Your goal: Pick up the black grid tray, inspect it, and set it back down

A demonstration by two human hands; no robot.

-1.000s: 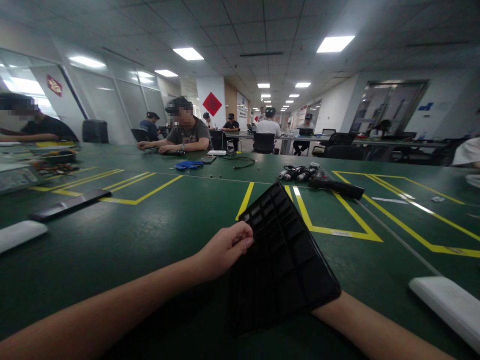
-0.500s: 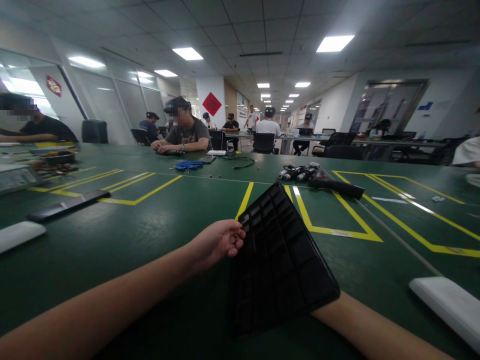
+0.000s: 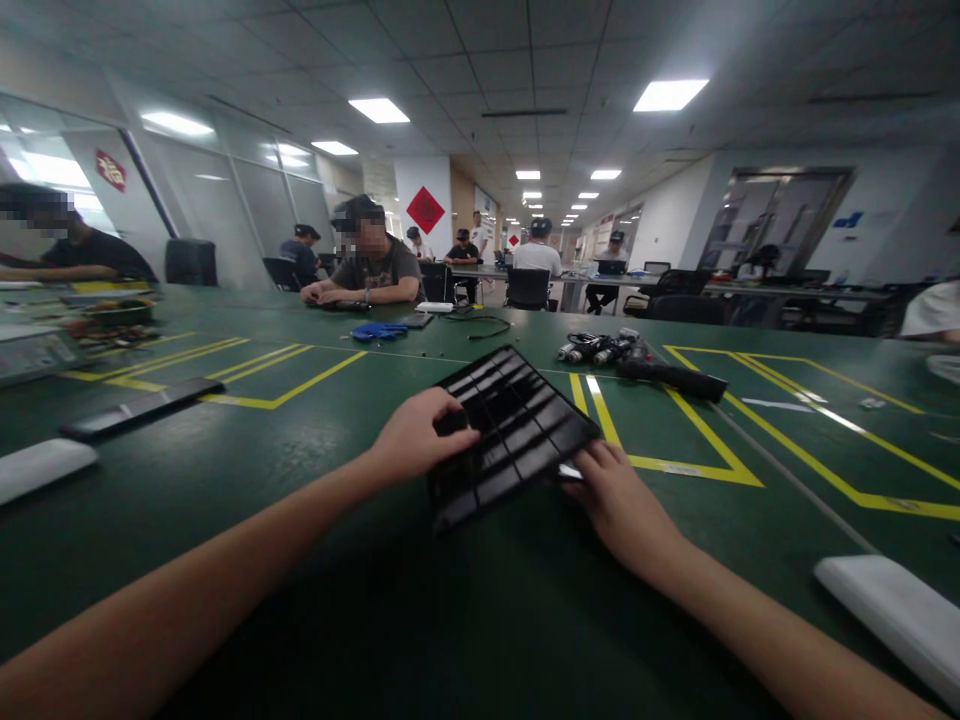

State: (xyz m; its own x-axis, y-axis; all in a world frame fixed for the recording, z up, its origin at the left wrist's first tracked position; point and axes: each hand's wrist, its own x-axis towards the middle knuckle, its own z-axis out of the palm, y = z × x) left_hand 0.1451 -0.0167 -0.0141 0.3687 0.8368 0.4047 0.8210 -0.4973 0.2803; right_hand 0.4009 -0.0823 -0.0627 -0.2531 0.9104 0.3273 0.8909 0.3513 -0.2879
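Note:
A black plastic tray (image 3: 510, 425) with several square compartments lies nearly flat on the green table (image 3: 315, 520), just in front of me. My left hand (image 3: 416, 440) grips its left edge, thumb over the rim. My right hand (image 3: 619, 500) holds the tray's near right corner, fingers curled at the edge. The compartments look empty.
A black power tool (image 3: 671, 375) and a cluster of small metal parts (image 3: 600, 348) lie beyond the tray. A white bar (image 3: 889, 610) sits near right, another white bar (image 3: 41, 468) and a dark flat strip (image 3: 139, 408) at left. Other people sit at the table's far side.
The tray was tilted up on its edge, hiding my right hand; it has been laid down and moved away from me, and both hands are now on its edges.

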